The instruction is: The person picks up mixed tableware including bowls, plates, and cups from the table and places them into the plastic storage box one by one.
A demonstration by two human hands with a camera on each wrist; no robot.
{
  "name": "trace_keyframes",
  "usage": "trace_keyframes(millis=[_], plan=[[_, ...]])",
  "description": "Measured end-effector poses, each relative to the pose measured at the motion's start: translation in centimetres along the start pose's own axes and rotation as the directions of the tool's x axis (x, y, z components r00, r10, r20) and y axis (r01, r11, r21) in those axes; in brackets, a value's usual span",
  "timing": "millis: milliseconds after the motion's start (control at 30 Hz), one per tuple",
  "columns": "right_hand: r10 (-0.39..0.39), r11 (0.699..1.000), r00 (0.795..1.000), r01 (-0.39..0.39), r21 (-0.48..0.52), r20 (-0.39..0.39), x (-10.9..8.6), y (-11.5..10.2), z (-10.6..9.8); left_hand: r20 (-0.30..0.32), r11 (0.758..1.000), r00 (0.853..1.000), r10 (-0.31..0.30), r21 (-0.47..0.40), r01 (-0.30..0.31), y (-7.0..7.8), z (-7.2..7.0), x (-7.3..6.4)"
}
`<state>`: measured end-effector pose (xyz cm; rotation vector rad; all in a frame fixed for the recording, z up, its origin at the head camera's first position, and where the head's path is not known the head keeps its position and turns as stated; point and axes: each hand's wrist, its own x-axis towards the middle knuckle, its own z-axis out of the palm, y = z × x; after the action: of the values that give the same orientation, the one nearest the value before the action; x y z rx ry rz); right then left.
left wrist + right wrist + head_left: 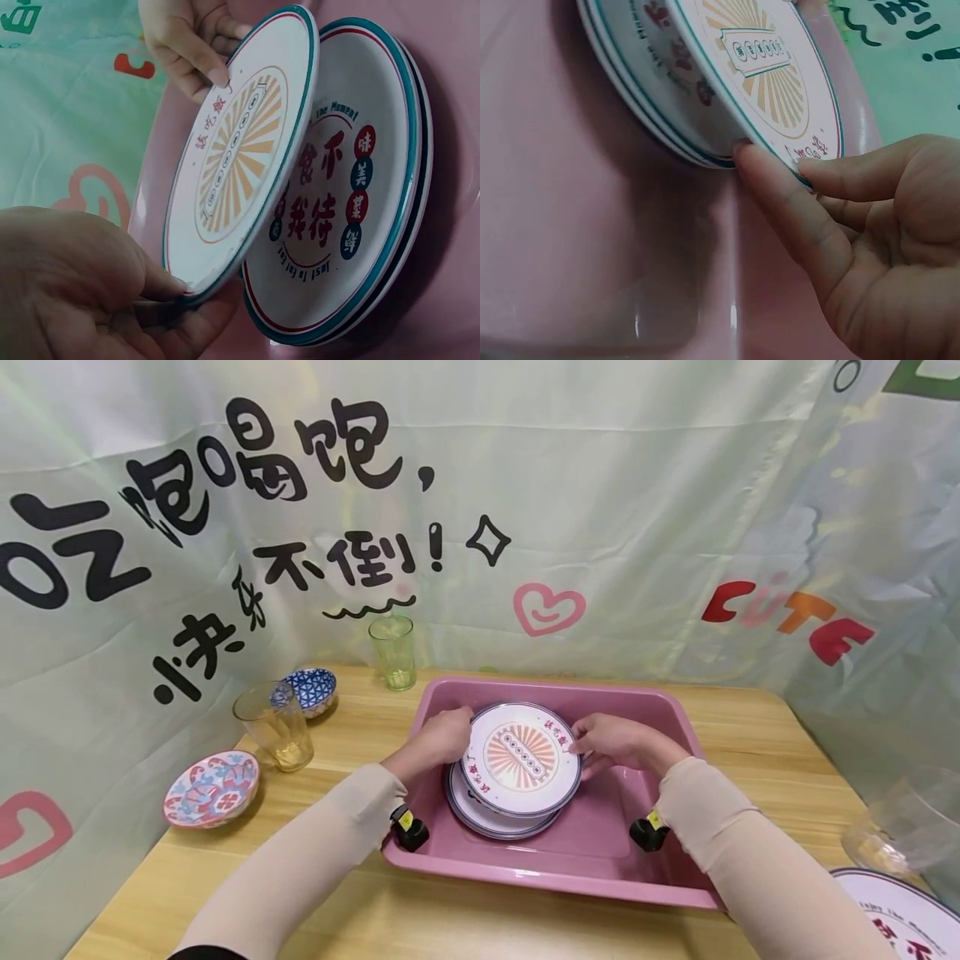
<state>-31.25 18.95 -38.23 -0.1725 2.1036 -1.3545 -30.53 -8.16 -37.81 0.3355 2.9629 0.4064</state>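
Observation:
Both hands hold a white plate (pixel 521 758) with an orange sunburst print and a blue-green rim, tilted above a stack of plates (pixel 498 822) in a pink basin (pixel 600 877). My left hand (pixel 447 735) pinches its left edge; in the left wrist view that thumb lies on the face, fingers beneath. The right hand (pixel 618 742) pinches the opposite edge, thumb on top and index finger under the rim, as the right wrist view shows. Below, the top stacked plate (pixel 337 172) carries red and dark characters. A gap separates it from the held plate on one side.
Left of the basin stand a pink patterned dish (pixel 212 787), an amber glass (pixel 281 731), a blue patterned bowl (pixel 311 689) and a green glass (pixel 393 652). At the right are a clear glass (pixel 900 822) and another plate (pixel 900 910). A printed curtain (pixel 637 527) hangs behind the wooden table (pixel 757 752).

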Motion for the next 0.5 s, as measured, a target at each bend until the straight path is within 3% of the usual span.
trace_keyframes(millis=[133, 333, 500], plan=[[0.006, 1.0, 1.0, -0.006, -0.019, 0.009, 0.3, 0.3, 0.6, 0.031, 0.995, 0.999, 0.026, 0.099, -0.029, 0.1, 0.2, 0.0], [0.021, 0.998, 1.0, -0.02, -0.058, 0.012, 0.7, 0.6, 1.3, 0.07, 0.968, 0.996, 0.059, 0.239, -0.074, 0.3, 0.3, 0.0], [0.036, 0.996, 0.999, -0.035, -0.081, 0.012, 0.9, 0.8, 1.6, 0.103, 0.96, 0.994, 0.043, 0.271, -0.07, 0.5, 0.4, 0.0]])
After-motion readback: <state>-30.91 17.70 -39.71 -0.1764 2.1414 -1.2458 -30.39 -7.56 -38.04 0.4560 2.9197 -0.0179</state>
